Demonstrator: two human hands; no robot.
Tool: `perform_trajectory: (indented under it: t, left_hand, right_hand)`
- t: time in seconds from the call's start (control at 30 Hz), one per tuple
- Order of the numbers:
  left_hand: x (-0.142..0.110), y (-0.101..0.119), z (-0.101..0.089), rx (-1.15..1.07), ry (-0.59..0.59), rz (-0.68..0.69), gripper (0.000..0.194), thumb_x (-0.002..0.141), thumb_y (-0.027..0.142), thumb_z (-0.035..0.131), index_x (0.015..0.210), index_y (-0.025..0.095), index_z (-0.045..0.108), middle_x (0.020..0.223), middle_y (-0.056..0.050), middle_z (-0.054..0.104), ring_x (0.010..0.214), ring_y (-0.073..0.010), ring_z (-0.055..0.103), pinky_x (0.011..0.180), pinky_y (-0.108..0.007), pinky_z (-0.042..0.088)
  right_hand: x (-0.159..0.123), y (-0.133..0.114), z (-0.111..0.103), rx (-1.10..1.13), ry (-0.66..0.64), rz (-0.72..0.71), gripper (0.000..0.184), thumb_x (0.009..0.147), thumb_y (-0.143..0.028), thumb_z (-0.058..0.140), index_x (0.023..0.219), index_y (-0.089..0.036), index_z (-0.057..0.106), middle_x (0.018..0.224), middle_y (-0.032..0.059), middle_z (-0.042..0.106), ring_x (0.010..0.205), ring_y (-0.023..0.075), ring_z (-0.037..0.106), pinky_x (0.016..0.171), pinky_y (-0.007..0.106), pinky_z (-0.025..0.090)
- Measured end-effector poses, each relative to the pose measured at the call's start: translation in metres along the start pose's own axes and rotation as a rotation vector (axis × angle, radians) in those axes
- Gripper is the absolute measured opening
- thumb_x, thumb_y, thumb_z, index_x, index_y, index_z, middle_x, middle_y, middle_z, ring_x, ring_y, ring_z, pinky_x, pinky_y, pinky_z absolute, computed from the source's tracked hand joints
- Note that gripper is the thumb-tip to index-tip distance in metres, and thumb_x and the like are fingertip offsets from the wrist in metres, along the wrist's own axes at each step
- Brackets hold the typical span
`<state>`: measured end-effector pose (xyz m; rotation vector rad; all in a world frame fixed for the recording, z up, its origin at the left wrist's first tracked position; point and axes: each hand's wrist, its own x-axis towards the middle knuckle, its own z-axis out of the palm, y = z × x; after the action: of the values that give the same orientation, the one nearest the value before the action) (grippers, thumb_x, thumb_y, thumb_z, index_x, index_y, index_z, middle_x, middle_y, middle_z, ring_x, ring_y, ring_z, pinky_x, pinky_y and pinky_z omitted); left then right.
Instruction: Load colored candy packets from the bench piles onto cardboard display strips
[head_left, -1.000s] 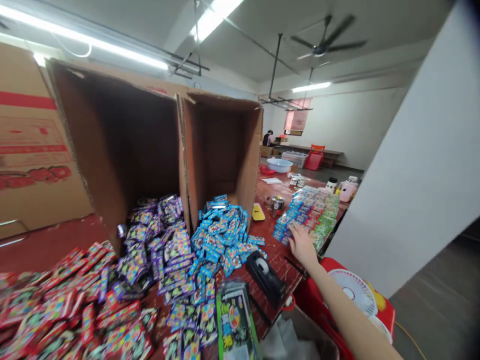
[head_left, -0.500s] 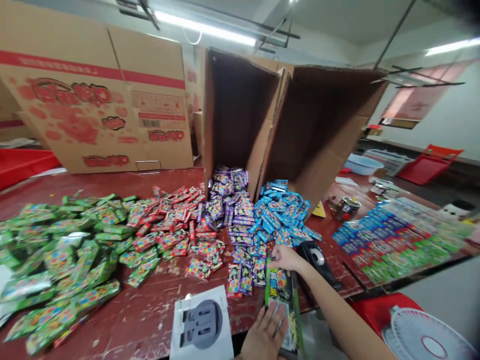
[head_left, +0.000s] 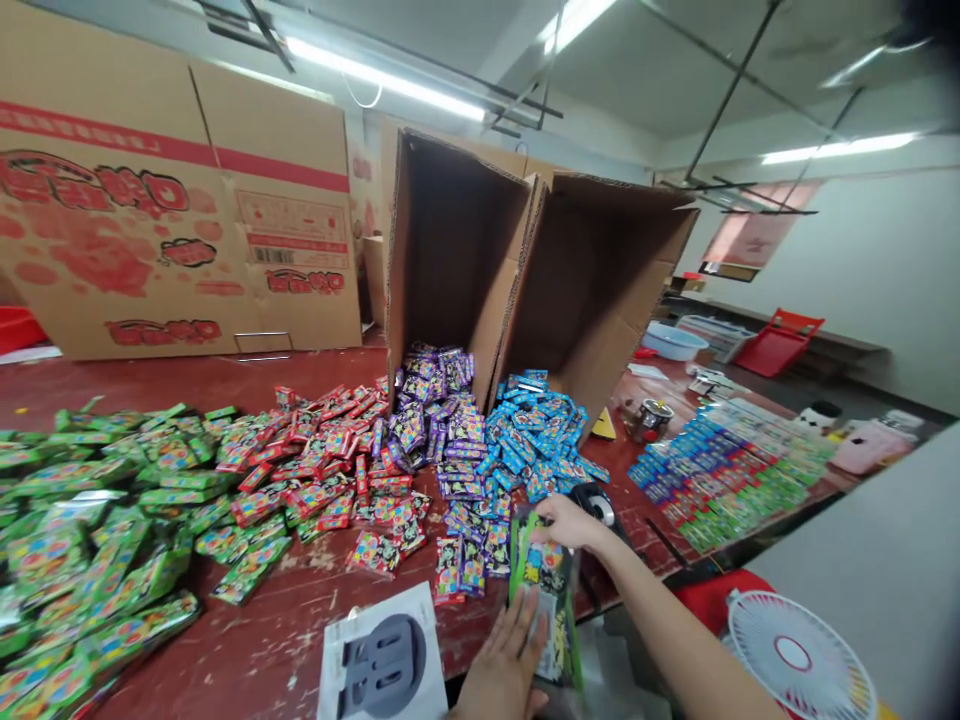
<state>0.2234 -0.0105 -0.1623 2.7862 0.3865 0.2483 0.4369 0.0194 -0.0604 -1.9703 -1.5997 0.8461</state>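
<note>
The printed plastic bags [head_left: 553, 640] lie at the surface's [head_left: 262, 645] near edge, just beside the purple packets [head_left: 461, 440]. The left hand [head_left: 501, 655] spreads flat over their lower part, best kept firm against slipping; the right hand [head_left: 564, 522] curls at their upper end, its pinch unclear. Separating one cleanly needs light fingertips.

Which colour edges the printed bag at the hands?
Green edges the printed bag; best seen in the head view.
</note>
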Motion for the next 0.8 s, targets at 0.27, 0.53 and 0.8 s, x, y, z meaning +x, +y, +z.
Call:
perform_trajectory:
  t: [0.27,0.53,0.8]
  left_hand:
    - [0.0,0.028,-0.098,0.252,0.469,-0.209,0.055,0.085,0.006,0.043,0.138,0.004,0.03,0.138,-0.021,0.045,0.127,-0.0271,0.042,0.095,-0.039,0.047]
    - [-0.06,-0.008,-0.102,0.431,0.515,-0.133,0.046,0.097,0.038,0.025,0.127,0.008,0.044,0.108,-0.015,0.068,0.084,-0.0209,0.069,0.067,-0.028,0.055]
    - [-0.091,-0.027,-0.097,0.383,0.49,-0.106,0.038,0.099,0.029,0.023,0.124,0.011,0.046,0.089,-0.009,0.073,0.076,-0.0168,0.07,0.064,-0.022,0.054]
  right_hand:
    - [-0.083,-0.064,0.03,0.532,0.151,-0.187,0.033,0.076,-0.046,0.064,0.063,-0.016,0.059,0.058,-0.0016,0.051,0.057,0.0131,0.045,0.054,0.023,0.038]
    - [-0.092,-0.102,0.082,0.975,0.193,-0.1,0.035,0.065,-0.047,0.075,0.059,-0.016,0.057,0.056,-0.0021,0.055,0.053,0.0117,0.048,0.054,0.023,0.04]
    - [-0.092,-0.119,0.116,0.761,0.305,-0.14,0.04,0.074,-0.051,0.062,0.057,-0.018,0.047,0.055,-0.002,0.049,0.054,0.0124,0.045,0.054,0.023,0.037]
